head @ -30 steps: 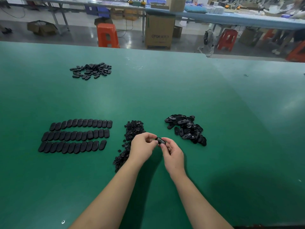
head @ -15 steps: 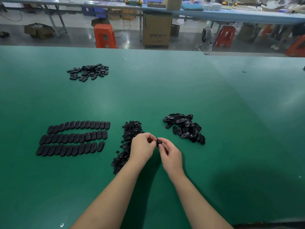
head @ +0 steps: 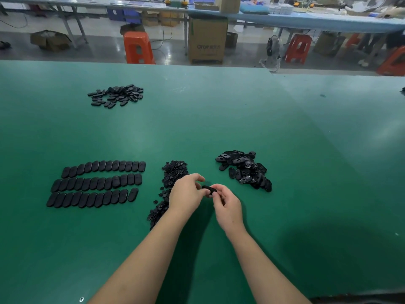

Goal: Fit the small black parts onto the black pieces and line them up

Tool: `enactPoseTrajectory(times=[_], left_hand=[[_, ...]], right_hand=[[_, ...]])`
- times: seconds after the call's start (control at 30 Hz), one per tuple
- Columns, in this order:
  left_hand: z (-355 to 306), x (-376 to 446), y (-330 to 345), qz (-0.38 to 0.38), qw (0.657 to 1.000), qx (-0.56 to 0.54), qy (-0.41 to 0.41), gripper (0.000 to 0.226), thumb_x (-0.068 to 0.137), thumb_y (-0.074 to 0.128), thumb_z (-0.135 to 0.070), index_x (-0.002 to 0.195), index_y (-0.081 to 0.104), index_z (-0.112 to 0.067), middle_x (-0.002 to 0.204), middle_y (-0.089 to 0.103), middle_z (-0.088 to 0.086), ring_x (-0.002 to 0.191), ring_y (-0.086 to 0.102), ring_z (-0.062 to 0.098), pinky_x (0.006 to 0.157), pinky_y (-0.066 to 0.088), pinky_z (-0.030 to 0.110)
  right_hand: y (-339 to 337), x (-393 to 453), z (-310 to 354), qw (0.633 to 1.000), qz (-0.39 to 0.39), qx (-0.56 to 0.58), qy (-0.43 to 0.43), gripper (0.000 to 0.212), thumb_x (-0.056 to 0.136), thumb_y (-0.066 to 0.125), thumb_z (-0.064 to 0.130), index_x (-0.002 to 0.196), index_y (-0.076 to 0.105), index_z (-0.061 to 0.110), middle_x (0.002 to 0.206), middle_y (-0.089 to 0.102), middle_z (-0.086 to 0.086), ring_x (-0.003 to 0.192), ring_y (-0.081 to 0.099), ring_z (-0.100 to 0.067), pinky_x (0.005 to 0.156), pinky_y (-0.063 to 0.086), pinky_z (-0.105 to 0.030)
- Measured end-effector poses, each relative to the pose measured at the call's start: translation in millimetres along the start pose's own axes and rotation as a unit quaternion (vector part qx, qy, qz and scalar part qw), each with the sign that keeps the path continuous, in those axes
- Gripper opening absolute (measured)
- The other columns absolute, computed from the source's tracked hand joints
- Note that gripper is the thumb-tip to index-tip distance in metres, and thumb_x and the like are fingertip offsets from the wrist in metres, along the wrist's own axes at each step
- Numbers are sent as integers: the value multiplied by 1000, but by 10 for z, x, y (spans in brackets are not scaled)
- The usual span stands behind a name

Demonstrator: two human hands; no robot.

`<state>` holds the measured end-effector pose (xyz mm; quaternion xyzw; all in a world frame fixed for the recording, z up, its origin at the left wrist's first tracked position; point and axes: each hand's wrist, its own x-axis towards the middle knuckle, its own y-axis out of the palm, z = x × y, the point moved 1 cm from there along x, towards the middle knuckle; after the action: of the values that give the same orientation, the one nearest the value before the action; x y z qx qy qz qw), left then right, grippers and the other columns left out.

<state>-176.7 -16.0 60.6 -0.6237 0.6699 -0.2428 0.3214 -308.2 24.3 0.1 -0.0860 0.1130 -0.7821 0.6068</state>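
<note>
Holding a black piece (head: 207,189) just above the green table (head: 285,150), the right hand (head: 228,206) pinched it with curled fingers; the left hand (head: 186,194) curled beside it, fingertips touching it; both forearms reached forward, near the small parts (head: 173,172).

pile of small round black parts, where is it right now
In the head view, the pile of small round black parts lies on the green table, between the rows of oval pieces and the left hand.

hidden: we see the black piece (head: 207,189) only partly, between fingers | covered: small parts pile (head: 173,174) near edge under left hand (head: 186,194)
</note>
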Motion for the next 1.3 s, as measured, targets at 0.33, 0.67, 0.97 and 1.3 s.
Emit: enactPoseTrajectory(times=[0.33, 0.67, 0.97, 1.3], left_hand=[[111, -29, 29, 47, 992, -115, -2, 8, 88, 74, -18, 81, 74, -20, 56, 64, -10, 42, 53, 2, 53, 43, 19], [70, -61, 90, 15, 996, -83, -3, 5, 86, 73, -21, 81, 72, -20, 72, 68, -8, 58, 57, 5, 56, 42, 18], [17, -126, 191, -36, 998, -56, 8, 5, 85, 71, -22, 84, 71, -18, 77, 68, -10, 71, 60, 3, 59, 39, 9], [36, -123, 198, -36, 994, -27, 104, 10, 93, 64, -16, 97, 73, -18, 83, 67, -11, 71, 56, 1, 65, 40, 10]], right_hand=[[-3, -9, 28, 1000, 1, 11, 4, 12, 99, 63, 14, 104, 71, 21, 90, 75, 9, 85, 70, -6, 81, 57, -28], [-15, -13, 46, 1000, -2, 10, 4, 15, 99, 62, 12, 101, 71, 24, 89, 75, 10, 80, 67, -2, 77, 54, -22], [-41, -18, 75, 1000, -14, 24, 4, 18, 97, 63, 11, 96, 72, 26, 82, 73, 12, 75, 65, 1, 71, 50, -16], [-33, -12, 53, 999, -34, 27, -12, 21, 98, 63, 14, 94, 66, 34, 87, 71, 15, 79, 65, -10, 74, 53, -27]])
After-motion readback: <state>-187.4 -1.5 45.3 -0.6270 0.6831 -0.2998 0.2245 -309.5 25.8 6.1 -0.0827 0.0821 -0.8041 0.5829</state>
